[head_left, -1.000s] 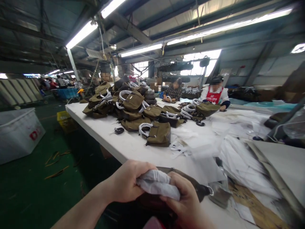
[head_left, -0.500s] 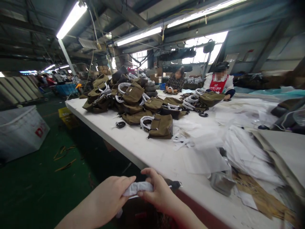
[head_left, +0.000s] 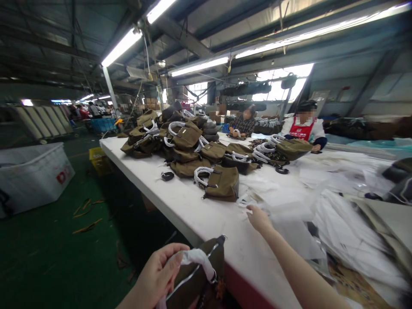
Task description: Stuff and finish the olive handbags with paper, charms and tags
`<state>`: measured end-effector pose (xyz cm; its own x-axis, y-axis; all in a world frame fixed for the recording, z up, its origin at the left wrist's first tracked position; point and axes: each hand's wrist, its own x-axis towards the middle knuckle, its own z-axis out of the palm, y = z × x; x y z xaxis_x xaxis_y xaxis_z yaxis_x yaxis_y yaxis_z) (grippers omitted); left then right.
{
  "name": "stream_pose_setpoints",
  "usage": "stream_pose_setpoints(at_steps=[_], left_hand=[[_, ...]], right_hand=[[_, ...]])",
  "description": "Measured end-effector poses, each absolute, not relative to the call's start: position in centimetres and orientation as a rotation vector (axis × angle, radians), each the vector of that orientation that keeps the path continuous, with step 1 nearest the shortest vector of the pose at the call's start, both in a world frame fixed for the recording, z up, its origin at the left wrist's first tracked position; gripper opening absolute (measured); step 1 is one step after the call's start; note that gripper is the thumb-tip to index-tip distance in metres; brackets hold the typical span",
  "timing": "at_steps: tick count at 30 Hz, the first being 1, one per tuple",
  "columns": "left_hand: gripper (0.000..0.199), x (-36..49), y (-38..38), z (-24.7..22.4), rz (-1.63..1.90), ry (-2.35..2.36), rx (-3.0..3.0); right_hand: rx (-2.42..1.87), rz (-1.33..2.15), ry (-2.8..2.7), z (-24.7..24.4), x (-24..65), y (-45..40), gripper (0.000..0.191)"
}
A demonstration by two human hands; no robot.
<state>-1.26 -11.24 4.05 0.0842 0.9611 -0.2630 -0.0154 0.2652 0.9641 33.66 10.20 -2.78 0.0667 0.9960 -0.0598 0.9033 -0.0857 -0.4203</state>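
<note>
Near the bottom of the head view, my left hand (head_left: 164, 268) is closed round the white-wrapped handle (head_left: 198, 259) of an olive handbag (head_left: 186, 279). The bag hangs at the table's edge with its zip side up, and its lower part is out of frame. My right hand (head_left: 260, 219) reaches out over the table, its fingertips pinched on a thin white strip (head_left: 247, 210). Just beyond it, another olive handbag (head_left: 223, 182) with wrapped handles lies on the tabletop.
A heap of olive handbags (head_left: 185, 135) covers the far part of the white table (head_left: 154, 184). White sheets (head_left: 341, 231) spread over the right side. Two people sit across the table, one in a red apron (head_left: 301, 129). A white bin (head_left: 35, 176) stands on the floor at left.
My right hand has let go of the wrapped handle and moved forward to the white strips. My left hand still holds the handle, and the handbag has tilted more into view.
</note>
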Motion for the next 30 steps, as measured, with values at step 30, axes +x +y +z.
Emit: stream_pose_setpoints(at_steps=[30], left_hand=[[0.043,-0.8,-9.7,4.5,1.045,1.587,1.77]], right_hand=[[-1.296,2.041,-1.189,-4.2,12.7,-10.4,0.048]])
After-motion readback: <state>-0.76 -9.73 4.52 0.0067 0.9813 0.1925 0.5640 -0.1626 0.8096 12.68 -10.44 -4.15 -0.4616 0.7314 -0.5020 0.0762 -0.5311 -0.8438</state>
